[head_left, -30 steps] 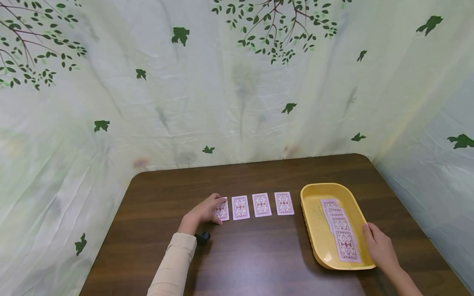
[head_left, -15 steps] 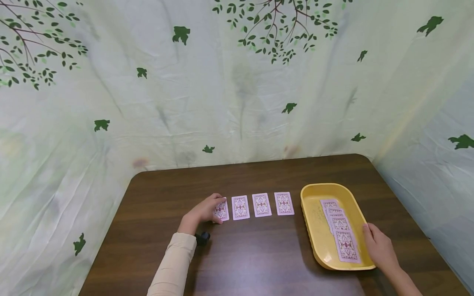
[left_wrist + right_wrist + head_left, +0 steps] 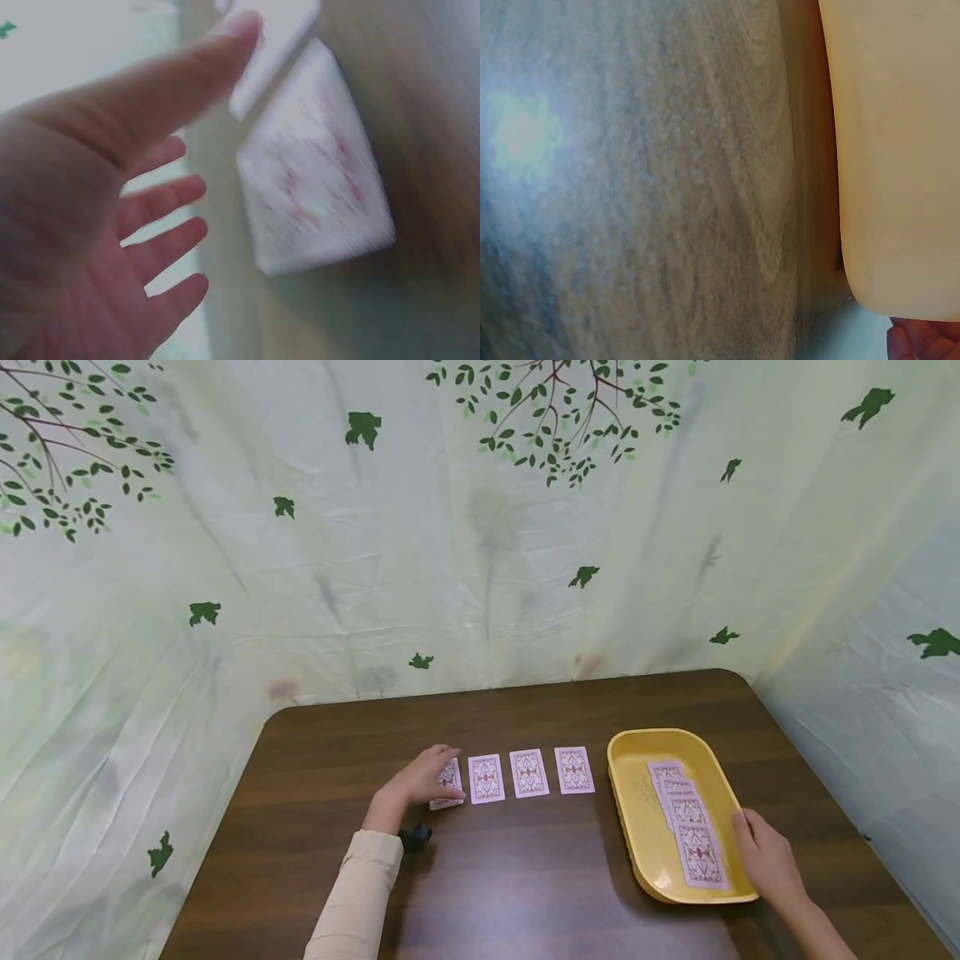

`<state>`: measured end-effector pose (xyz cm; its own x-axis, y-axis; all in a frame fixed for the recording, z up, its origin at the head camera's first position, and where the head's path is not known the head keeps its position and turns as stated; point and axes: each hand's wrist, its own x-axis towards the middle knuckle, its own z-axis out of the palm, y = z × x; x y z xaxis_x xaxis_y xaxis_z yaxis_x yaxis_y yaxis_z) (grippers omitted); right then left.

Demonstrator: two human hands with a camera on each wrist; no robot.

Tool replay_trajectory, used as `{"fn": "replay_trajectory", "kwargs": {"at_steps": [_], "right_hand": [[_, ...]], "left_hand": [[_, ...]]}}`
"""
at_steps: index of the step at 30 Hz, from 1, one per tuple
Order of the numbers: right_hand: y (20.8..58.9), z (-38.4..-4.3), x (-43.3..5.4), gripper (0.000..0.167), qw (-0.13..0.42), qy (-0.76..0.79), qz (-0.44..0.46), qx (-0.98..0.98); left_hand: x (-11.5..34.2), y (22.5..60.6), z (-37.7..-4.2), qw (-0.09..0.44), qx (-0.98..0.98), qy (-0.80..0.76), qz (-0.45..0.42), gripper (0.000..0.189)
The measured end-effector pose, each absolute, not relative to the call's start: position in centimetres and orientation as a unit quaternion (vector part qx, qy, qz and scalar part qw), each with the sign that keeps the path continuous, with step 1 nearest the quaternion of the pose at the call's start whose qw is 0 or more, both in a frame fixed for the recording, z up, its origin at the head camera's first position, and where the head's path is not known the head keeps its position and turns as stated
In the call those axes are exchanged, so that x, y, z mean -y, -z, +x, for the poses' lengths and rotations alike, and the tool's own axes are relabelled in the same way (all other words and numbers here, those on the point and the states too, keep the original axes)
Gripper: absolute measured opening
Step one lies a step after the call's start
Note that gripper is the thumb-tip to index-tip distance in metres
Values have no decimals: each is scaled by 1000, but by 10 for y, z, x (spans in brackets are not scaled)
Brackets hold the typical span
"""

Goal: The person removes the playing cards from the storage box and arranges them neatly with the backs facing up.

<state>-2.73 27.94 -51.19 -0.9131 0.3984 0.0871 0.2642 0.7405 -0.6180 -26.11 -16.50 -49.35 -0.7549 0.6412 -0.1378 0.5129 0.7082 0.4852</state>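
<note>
Lying at the nine o'clock end of a card row (image 3: 530, 773) on the surface (image 3: 517, 860), one card (image 3: 450, 774) is partly hidden by the left hand (image 3: 415, 779), whose grip is spread; at three o'clock, a yellow tray (image 3: 647, 852) bearing overlapping cards (image 3: 690, 814) is held by the right hand (image 3: 769, 862).

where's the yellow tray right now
In the head view, the yellow tray is on the table's right side, just right of the row of cards, its edge held by the right hand.
</note>
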Motion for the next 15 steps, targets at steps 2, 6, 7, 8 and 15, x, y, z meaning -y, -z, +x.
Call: {"fn": "replay_trajectory", "kwargs": {"at_steps": [2,6,7,8,15], "right_hand": [[511,-28,-280,40,108,-312,-179,927],[509,-28,-280,41,102,-317,-180,926],[509,-28,-280,42,101,-318,-180,925],[508,-28,-280,42,100,-319,-179,925],[507,-27,-278,42,95,-322,-183,924]], "left_hand": [[155,486,-256,119,-915,-222,314,74],[131,477,-244,56,-914,-232,328,68],[125,476,-240,46,-912,-237,331,67],[118,475,-236,39,-910,-241,334,66],[77,475,-216,23,-896,-257,361,64]]}}
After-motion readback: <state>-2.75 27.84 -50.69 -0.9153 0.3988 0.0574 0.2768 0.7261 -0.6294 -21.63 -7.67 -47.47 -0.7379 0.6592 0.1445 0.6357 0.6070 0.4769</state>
